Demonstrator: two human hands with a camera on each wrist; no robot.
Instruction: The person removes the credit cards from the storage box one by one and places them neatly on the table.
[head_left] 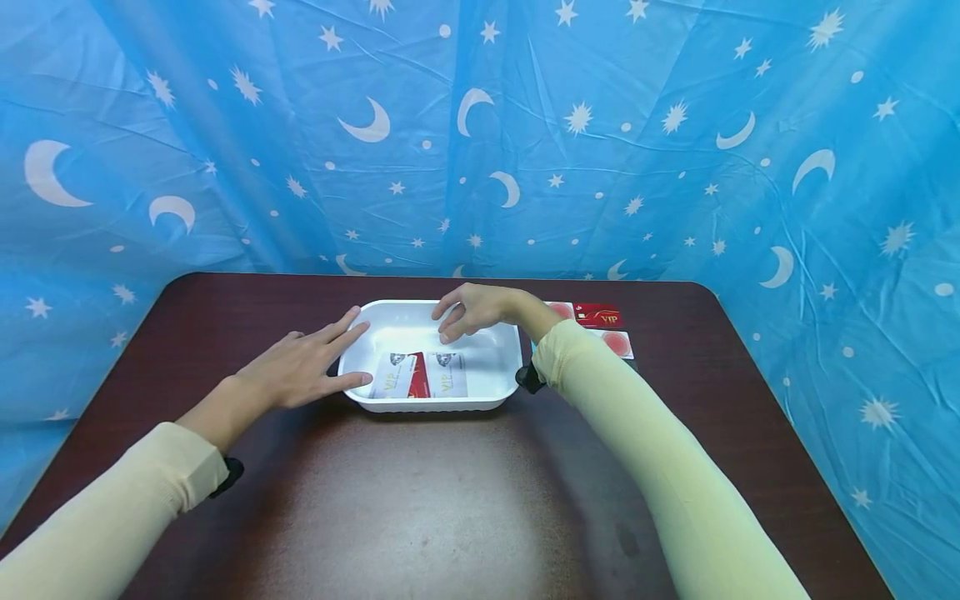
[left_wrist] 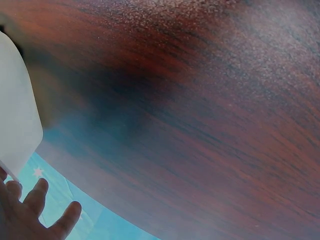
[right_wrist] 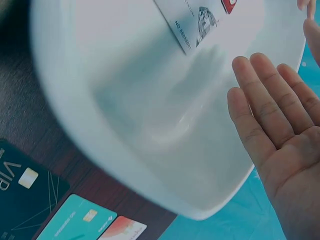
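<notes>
Head view showed us a white tray (head_left: pixel 427 406) near the far edge of the dark wooden table (head_left: pixel 450 500), with two white VIP cards (head_left: pixel 447 379) on its floor, close to its near edge and running from the near left corner to about the middle. A red patch (head_left: pixel 418 379) showed between them, and we could not tell whether it was a separate card or printing. Our left hand (head_left: pixel 303 367) lay at the tray's left edge with its fingers spread and nothing gripped; how firmly it touched the rim was unclear. Our right hand (head_left: pixel 480 308) hung over the far edge in the tray's right half, and the right wrist view showed its fingers extended, with nothing held in them. Past the tray's right edge, partly behind the right sleeve (head_left: pixel 645 425), more cards lay on the table: a red VIP card (head_left: pixel 592 317) toward the table's far edge and, seen from the wrist, a dark VIP card (right_wrist: pixel 30 200) and a teal card (right_wrist: pixel 75 220). We judged the step in hand to be handling cards at the tray, best done with the left hand steadying the left edge, the right fingertips taking each card lightly by its sides, and no card overlapping another. Lifting the right sleeve clear of the tray's right edge would have kept it from dragging the cards there.
</notes>
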